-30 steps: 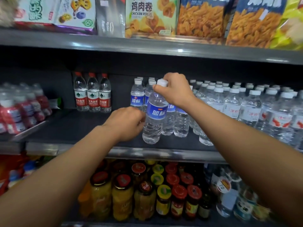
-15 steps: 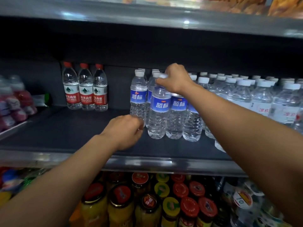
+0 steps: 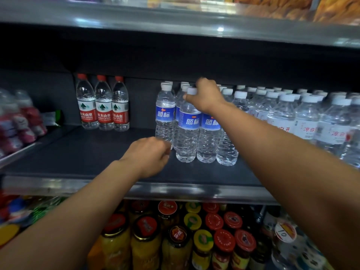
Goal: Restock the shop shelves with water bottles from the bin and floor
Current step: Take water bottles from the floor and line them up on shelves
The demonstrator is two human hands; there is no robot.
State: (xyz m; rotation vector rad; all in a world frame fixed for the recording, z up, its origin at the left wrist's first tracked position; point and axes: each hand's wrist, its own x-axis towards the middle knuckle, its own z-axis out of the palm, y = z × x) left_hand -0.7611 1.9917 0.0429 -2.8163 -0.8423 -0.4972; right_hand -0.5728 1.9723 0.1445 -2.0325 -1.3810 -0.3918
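Fingers [image 3: 190,97] of right hand [image 3: 206,96] curled over white cap of front blue-label bottle [image 3: 188,129], gripping its top. Bottle upright on dark shelf [image 3: 87,152], base down, touching next blue-label bottles [image 3: 209,133] to its right and just ahead of another [image 3: 165,115] behind-left. Left hand [image 3: 150,154] low over shelf, just left of the bottle's base, fingers curled inward; whether holding anything, cannot tell, fingertips hidden behind the knuckles. Both bare forearms reaching in from below.

Further right on same shelf, packed rows of white-capped clear bottles [image 3: 303,117] with pale labels and red lettering, running to the frame edge. Far back left, three red-capped bottles [image 3: 103,106] with red-and-white labels, side by side against dark back panel, well apart from the blue group, bare shelf between. At far left, a separate lower ledge with blurred red-labelled bottles [image 3: 21,121].

Metal front lip [image 3: 175,190] along shelf edge. Below, jars [image 3: 146,240] with red and yellow lids, some with orange contents. Above, grey shelf [image 3: 175,18] carrying orange snack packs [image 3: 292,6], only partly in view. Dim lighting under upper shelf.
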